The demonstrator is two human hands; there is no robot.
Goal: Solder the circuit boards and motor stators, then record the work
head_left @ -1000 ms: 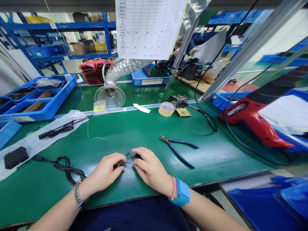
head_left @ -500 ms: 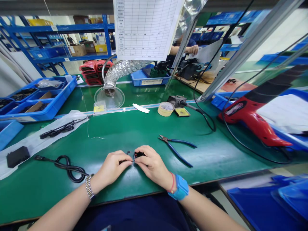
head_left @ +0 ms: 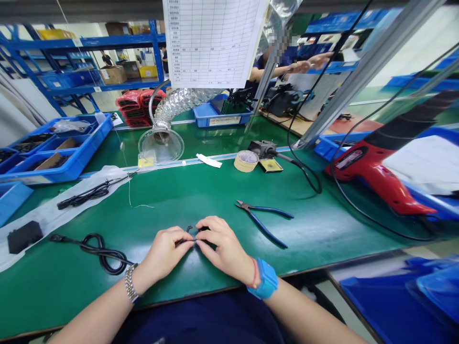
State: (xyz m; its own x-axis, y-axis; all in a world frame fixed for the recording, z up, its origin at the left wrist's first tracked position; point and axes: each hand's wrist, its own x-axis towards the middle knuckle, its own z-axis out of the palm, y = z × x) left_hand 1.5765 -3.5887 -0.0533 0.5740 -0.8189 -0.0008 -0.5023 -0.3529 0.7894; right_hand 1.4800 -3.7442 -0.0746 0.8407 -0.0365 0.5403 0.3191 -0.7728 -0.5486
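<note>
My left hand (head_left: 167,251) is closed in a pinch, thumb against forefinger, on the thin end of a black cable. The rest of this black cable (head_left: 103,255) lies looped on the green bench and runs under my left wrist. My right hand (head_left: 222,241) meets it fingertip to fingertip, its fingers curled round a small black part (head_left: 203,230) that they mostly cover. A small dark piece (head_left: 189,229) shows just beyond the left fingertips. To the right lie diagonal cutters (head_left: 263,220) with blue handles, spread apart and touched by neither hand.
A red heat gun (head_left: 380,172) rests at the right. Farther back are a tape roll (head_left: 245,161), a soldering iron stand (head_left: 263,149) and a fume hose (head_left: 186,102). At the left are a parts bin (head_left: 75,162) and a black box (head_left: 25,236). A co-worker's arms (head_left: 287,69) show behind.
My right fingers have closed in over the small black part, covering its reddish spot. Both hands stay together in nearly the same place. The co-worker's arms have reached farther right.
</note>
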